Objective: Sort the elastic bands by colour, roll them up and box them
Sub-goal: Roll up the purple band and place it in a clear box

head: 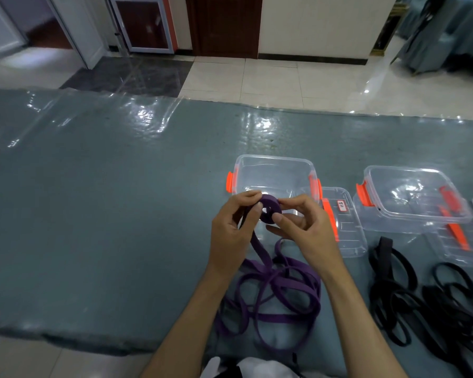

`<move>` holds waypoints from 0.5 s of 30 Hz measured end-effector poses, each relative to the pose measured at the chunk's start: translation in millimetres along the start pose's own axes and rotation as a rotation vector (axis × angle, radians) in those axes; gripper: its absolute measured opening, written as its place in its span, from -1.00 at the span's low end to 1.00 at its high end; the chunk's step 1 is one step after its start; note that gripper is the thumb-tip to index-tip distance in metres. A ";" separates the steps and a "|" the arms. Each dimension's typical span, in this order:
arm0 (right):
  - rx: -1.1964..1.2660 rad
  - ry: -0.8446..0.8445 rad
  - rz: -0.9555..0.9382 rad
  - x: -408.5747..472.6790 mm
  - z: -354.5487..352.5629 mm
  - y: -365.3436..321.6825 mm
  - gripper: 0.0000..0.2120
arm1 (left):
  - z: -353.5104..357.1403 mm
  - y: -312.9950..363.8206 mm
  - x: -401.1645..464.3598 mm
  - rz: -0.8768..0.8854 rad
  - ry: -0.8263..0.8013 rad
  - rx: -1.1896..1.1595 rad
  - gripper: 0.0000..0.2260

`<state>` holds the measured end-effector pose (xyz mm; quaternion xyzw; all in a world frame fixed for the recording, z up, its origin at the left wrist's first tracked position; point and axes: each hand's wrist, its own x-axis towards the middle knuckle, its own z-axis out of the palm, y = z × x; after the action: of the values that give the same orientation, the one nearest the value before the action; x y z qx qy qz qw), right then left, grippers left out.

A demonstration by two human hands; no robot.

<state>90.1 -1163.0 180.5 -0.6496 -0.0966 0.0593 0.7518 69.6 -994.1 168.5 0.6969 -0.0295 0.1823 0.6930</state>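
A purple elastic band is partly wound into a small roll (269, 210) held in the air between both hands. My left hand (234, 230) pinches the roll's left side, with the band's tail running down under its fingers. My right hand (302, 227) pinches the roll's right side with thumb and fingertips. The loose remainder of the purple band (273, 293) lies in tangled loops on the table below my wrists. A clear box with orange clips (273, 173) stands open just behind the roll. A pile of black elastic bands (426, 301) lies at the right.
A clear lid (344, 225) lies right of the near box. A second clear box with orange clips (410, 195) stands farther right, with another lid (459, 246) in front of it. The blue-grey table cover (107, 214) is under plastic sheeting. Tiled floor lies beyond.
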 end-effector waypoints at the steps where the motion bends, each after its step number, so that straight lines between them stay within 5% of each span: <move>1: 0.007 0.016 -0.009 0.1 0.4 -0.3 -0.73 | -1.0 -0.1 0.9 0.003 -0.011 0.018 -0.84; 5: 0.023 0.019 -0.013 -1.0 -2.5 -0.8 -0.65 | -6.2 2.5 1.7 -0.020 -0.060 0.032 -0.71; 10: -0.241 -0.012 -0.059 3.0 -7.7 -8.3 -0.64 | -10.7 5.9 2.4 -0.070 -0.032 -0.012 -0.62; 15: -0.165 -0.011 0.009 10.2 -2.9 -10.6 -0.61 | 4.5 6.0 -6.1 -0.019 0.125 -0.047 -0.80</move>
<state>100.3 -1165.2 191.2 -0.7096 -0.1022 0.0580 0.6947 63.1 -999.9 172.6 0.6678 0.0163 0.2180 0.7115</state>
